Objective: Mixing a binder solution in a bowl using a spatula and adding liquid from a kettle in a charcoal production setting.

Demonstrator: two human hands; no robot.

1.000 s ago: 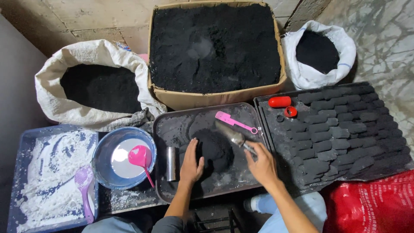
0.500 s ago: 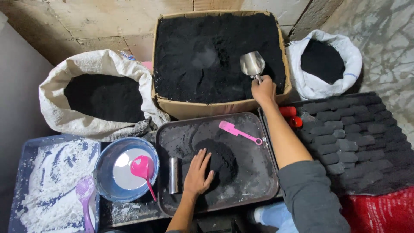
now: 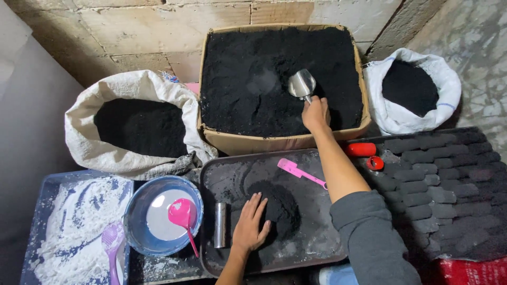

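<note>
Landmark: the dark metal tray (image 3: 317,248) in front of me.
Black mound (image 3: 274,208): a low, crumbly heap of powder at the tray's middle.
My left hand (image 3: 249,224): fingers spread flat — palm on the tray, fingertips touching the mound's left edge, gripping nothing.
Metal scoop (image 3: 301,84): shiny, beyond the tray, its bowl over the cardboard box (image 3: 280,141) of black powder.
My right hand (image 3: 316,113): fingers curled tight round the scoop's handle.

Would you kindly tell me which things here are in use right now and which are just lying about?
In use:
- metal scoop, held by the right hand in the box of black powder
- black mound under the left hand on the dark tray

Lying about:
- pink spatula
- metal tube
- blue bowl with pink spoon
- two sacks
- red tool
- purple spoon
</note>
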